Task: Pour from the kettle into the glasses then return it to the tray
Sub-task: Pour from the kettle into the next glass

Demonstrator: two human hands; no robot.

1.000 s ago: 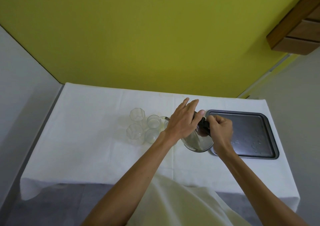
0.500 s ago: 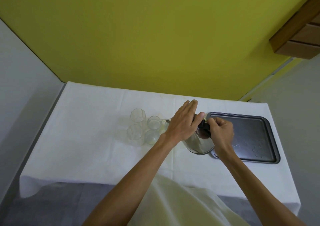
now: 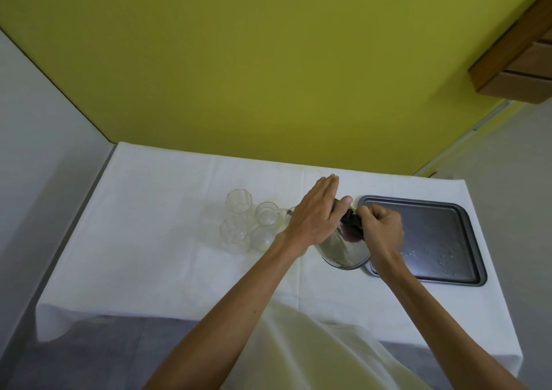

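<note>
A shiny steel kettle (image 3: pixel 343 253) is tipped to the left above the white table, its spout toward the glasses. My right hand (image 3: pixel 380 231) is closed around its black handle (image 3: pixel 352 223). My left hand (image 3: pixel 316 213) lies flat over the kettle's top, fingers together, thumb on the lid side. Several clear glasses (image 3: pixel 239 207) stand in a cluster just left of the kettle; the nearest one is partly hidden behind my left hand. A dark metal tray (image 3: pixel 433 234) lies to the right, with water drops on it.
The table (image 3: pixel 155 234) has a white cloth and stands against a yellow wall. A wooden cabinet (image 3: pixel 519 67) hangs at the upper right. My pale garment hangs at the table's front edge.
The kettle stays tipped toward the glasses with both hands on it. My left fingers have drawn closer together over the lid. The view has shifted slightly.
</note>
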